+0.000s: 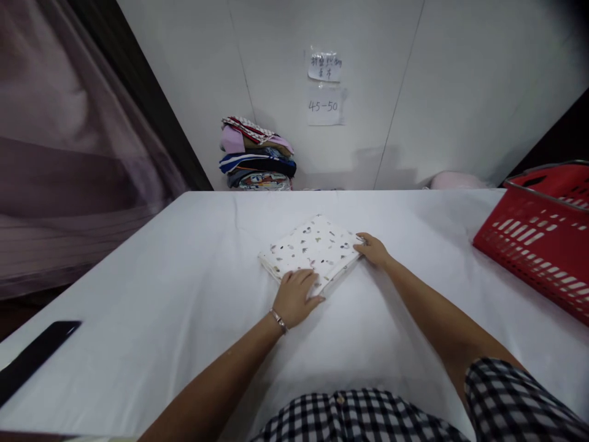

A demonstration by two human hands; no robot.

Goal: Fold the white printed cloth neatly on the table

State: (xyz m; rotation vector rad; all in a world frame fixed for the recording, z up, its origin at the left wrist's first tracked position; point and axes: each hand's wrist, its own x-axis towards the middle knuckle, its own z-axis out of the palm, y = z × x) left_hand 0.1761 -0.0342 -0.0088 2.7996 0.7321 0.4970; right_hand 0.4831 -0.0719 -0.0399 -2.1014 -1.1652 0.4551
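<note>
A folded white cloth point(311, 242) with a small print of scattered figures lies flat on the table, one corner towards me. My left hand point(297, 298), with a bracelet at its wrist, rests on the near corner; its fingers lie on top of the fabric and the thumb is apart from them. At the cloth's right corner, my right hand point(375, 250) pinches the edge between thumb and fingers. The fingers' undersides are hidden.
The table point(184, 294) has a white covering. A red plastic basket point(538, 245) stands at the right, and a black flat object point(39, 356) lies at the left edge. Beyond the far edge is a stack of folded fabrics point(257, 156). Paper notes point(324, 105) hang on the wall.
</note>
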